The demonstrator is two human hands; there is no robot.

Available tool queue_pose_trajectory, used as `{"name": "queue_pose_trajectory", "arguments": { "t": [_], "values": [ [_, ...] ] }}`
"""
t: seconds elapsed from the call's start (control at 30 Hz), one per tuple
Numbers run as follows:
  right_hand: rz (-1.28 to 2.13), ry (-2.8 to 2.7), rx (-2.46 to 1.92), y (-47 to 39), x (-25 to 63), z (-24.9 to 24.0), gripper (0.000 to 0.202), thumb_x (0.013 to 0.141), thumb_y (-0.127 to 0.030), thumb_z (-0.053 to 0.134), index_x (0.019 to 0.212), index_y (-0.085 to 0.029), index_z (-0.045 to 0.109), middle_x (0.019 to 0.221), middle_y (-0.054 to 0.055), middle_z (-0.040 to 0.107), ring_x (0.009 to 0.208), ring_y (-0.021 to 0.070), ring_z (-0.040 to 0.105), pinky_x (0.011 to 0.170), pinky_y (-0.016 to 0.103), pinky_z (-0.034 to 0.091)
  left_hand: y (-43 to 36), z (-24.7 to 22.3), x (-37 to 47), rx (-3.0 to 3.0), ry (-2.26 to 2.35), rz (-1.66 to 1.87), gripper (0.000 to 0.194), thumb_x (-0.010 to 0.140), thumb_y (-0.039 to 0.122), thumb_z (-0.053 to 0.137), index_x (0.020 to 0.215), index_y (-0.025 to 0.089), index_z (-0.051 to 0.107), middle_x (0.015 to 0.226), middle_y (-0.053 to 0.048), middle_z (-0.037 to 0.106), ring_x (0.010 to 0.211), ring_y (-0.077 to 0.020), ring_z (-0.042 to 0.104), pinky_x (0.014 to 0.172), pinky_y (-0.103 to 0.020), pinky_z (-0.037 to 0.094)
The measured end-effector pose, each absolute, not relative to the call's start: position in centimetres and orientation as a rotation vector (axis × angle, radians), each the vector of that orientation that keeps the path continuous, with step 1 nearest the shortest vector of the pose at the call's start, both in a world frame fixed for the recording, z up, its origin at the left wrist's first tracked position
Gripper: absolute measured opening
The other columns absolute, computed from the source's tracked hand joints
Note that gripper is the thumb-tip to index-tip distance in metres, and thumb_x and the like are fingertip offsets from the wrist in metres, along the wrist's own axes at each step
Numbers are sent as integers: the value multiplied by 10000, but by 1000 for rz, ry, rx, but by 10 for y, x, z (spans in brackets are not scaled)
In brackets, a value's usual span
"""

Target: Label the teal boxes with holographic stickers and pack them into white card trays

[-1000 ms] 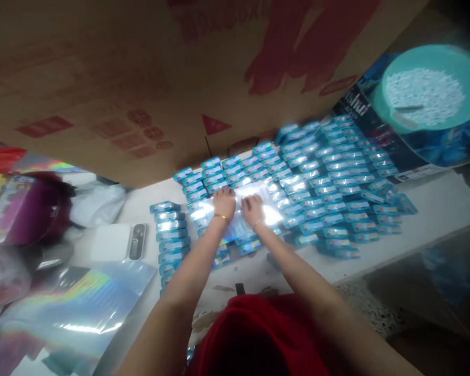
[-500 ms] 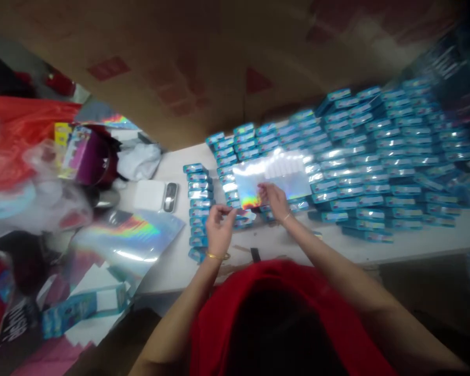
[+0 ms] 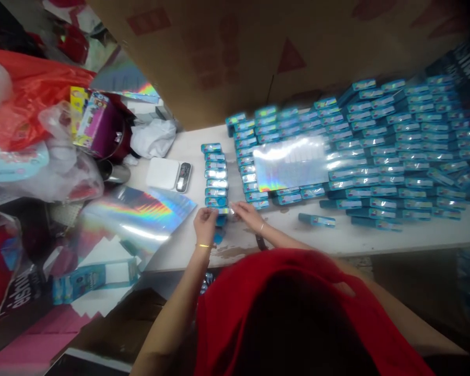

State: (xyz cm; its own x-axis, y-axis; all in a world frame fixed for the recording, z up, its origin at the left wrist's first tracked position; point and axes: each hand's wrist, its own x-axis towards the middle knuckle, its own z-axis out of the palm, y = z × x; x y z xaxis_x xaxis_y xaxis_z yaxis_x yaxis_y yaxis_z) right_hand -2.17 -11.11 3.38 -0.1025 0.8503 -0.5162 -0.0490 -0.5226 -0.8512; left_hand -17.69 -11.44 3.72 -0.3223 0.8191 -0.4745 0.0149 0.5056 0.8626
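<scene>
My left hand [image 3: 206, 224] is closed in a pinch at the left end of a small shiny label [image 3: 224, 211]. At its other end, the fingertips of my right hand [image 3: 249, 216] are pinched together. The label lies over the lower part of a column of small blue boxes [image 3: 216, 175]; whether it touches a box I cannot tell. To the right, a shiny holographic sheet [image 3: 292, 164] rests across several rows of similar blue boxes [image 3: 387, 162], most with a pale strip on the edge facing up.
A white digital scale [image 3: 163, 173] stands left of the column. Nearer me lies another holographic sheet [image 3: 141, 214]. Plastic bags [image 3: 70, 172] and a purple box [image 3: 97, 125] crowd the left. A large cardboard box [image 3: 238, 57] stands along the back. One blue box [image 3: 317, 220] lies near the front edge.
My right hand has left the holographic sheet and moved left, close to my left hand. The label now spans both hands over the left column. The camera view has shifted too.
</scene>
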Motion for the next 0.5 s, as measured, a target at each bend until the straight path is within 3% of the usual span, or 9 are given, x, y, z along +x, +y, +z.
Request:
{"name": "queue_pose_trajectory", "arguments": {
  "t": [0.1, 0.23, 0.33, 0.5],
  "values": [
    [1579, -1008, -1556, -103, -30, 26, 375, 694, -558, 652, 664, -211, 514, 565, -50, 496, 542, 113, 455, 534, 239, 385, -101, 27, -182, 781, 1707, 983, 226, 657, 335, 708, 724, 173, 565, 630, 36, 573, 577, -96, 517, 595, -217, 413],
    [1388, -1223, -1733, -91, -38, 5, 234, 767, -384, 590, 644, -208, 499, 561, -39, 509, 547, 121, 467, 552, 243, 379, -87, 16, -189, 917, 1736, 903, 172, 713, 329, 653, 714, 186, 558, 616, 34, 554, 569, -111, 500, 590, -236, 407],
    [1288, -1348, -1829, -84, -39, -9, 171, 785, -275, 546, 636, -207, 496, 591, -24, 543, 587, 135, 499, 588, 249, 382, -81, 10, -194, 1169, 1847, 814, 102, 737, 266, 623, 693, 195, 565, 689, 14, 566, 651, -134, 522, 702, -276, 435],
    [1213, -1420, -1891, -81, -40, -20, 128, 810, -219, 508, 685, -201, 527, 686, 18, 587, 678, 168, 532, 666, 277, 394, -79, -1, -195, 1417, 2005, 705, 66, 740, 248, 644, 712, 199, 610, 870, -36, 567, 871, -196, 552, 876, -348, 421]
  ]
}}
